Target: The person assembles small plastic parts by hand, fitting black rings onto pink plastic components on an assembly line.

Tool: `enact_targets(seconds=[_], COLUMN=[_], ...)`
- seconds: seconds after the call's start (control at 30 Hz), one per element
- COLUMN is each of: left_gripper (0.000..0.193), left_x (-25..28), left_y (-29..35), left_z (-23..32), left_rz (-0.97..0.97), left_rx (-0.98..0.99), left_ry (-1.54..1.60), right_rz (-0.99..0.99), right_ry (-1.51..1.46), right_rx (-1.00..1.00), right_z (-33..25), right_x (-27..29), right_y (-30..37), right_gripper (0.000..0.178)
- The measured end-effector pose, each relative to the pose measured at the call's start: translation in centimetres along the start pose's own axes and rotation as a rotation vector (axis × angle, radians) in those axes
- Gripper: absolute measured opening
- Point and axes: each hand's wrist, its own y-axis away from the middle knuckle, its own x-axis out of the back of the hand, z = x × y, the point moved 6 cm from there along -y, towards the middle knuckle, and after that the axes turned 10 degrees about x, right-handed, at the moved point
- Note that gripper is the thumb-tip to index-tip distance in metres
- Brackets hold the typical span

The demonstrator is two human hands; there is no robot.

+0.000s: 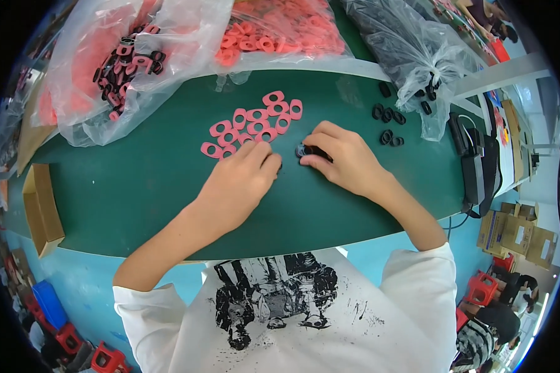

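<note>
My left hand [238,181] is closed in a pinch just below the pink pieces, with a sliver of something black showing at its fingertips. Thumb and fingers of my right hand [353,160] grip a small black part [314,151] with a shiny end, a short gap away from the left hand. Flat pink oval rings [259,127] lie in a loose group beyond my left hand, each with a hole in it. Several black oval rings [387,115] rest on the green table [137,193] at the far right.
A clear bag [183,38] of pink and black pieces stands far left, beside a bag of pink rings [286,28]. Another plastic bag [410,43] lies far right. An open cardboard box [42,208] sits at the left edge; a black device [473,177] at the right edge.
</note>
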Motion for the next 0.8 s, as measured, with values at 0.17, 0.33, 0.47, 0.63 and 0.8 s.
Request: enact_targets(seconds=[0.17, 0.33, 0.47, 0.63, 0.8], left_gripper=[0.032, 0.034, 0.038, 0.039, 0.035], left_x=[0.2, 0.1, 0.3, -0.1, -0.4], left_y=[-0.8, 0.0, 1.6, 2.0, 1.8], left_z=[1.0, 1.1, 1.7, 1.8, 0.9], left_rz=[-0.004, -0.012, -0.030, 0.009, 0.065], left_rx=[-0.144, -0.140, -0.136, -0.133, -0.063], left_ry=[-0.089, -0.119, -0.134, -0.172, -0.012], right_rz=[0.146, 0.091, 0.103, 0.070, 0.085], right_ry=[0.090, 0.037, 0.040, 0.032, 0.028], right_rx=[0.044, 0.147, 0.071, 0.093, 0.099], right_z=[-1.5, 0.0, -0.6, -0.4, -1.6], right_x=[-0.1, 0.6, -0.2, -0.1, 0.0], right_y=[2.2, 1.2, 2.5, 2.2, 2.3], right_gripper=[0.024, 0.029, 0.030, 0.029, 0.030])
